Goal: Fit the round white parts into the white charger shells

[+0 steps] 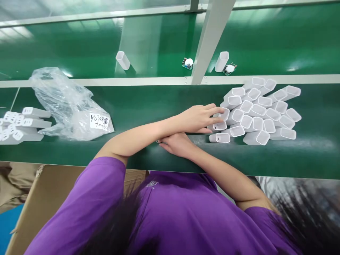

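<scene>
My arms are crossed, the left over the right. My left hand [203,118] stretches to the right with its fingers spread, the fingertips at the nearest end of a group of white plastic housings [257,110]. These are hollow, rectangular tubes lying with their open ends toward me. Beneath my left wrist, my right hand [176,144] points left with its fingers curled. Something small shows at its fingertips, mostly hidden, and I cannot make out what it is.
A clear plastic bag [77,113] with a handwritten label lies left of my arms, beside more white housings [29,124]. Behind a white rail [132,82] stand two single housings [123,60] and two small circuit boards [188,63] with white domes. A cardboard box [50,191] is below the table's edge.
</scene>
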The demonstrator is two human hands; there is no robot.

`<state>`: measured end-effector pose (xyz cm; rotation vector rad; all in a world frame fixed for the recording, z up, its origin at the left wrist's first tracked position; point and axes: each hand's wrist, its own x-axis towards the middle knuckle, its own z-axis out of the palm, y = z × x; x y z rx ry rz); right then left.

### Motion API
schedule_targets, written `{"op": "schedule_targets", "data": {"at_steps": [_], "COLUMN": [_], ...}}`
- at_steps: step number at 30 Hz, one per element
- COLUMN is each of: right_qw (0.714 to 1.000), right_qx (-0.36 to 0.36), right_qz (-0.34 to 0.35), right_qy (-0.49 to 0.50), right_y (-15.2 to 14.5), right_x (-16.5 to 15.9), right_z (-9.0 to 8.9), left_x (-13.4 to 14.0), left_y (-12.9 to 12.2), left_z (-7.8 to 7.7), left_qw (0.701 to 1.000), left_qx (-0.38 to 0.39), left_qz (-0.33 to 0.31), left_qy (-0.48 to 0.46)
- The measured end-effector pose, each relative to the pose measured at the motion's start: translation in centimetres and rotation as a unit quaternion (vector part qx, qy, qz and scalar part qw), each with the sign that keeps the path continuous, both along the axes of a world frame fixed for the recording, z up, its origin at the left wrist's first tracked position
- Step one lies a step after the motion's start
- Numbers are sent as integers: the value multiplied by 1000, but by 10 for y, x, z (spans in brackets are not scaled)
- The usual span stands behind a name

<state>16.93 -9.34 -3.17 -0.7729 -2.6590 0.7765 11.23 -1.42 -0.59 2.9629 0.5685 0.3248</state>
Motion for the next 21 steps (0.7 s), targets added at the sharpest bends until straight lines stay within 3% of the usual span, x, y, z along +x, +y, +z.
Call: {"op": "schedule_targets", "data": {"at_steps": [3,7,10,13,16,19,21], "right_qw": [999,999,997,991,991,993,995], "right_qx": [32,22,31,45,26,-15,-45], "right_qz": [-6,-35,-18,16,8,-9,-26], "right_qy": [-10,-25,-75,-125,-130,-114,-81], "right_y": [-2,-4,-7,-10,-9,-6,-2], "right_x": [-2,-8,-10,-10,-8,-3,1], "right_z": [0,2,6,11,13,13,13], "left_x": [6,12,13,11,3,-13,-29], "left_y": [-1,1,3,5,8,6,1], "left_z": [3,8,8,6,6,10,14], "left_qw": [1000,999,999,1000,994,953,877], "left_qx": [6,17,19,6,-46,-179,-295], "left_qz": [-1,-37,-39,-28,-13,53,133], "left_qy": [10,27,25,-12,-95,-240,-356]}}
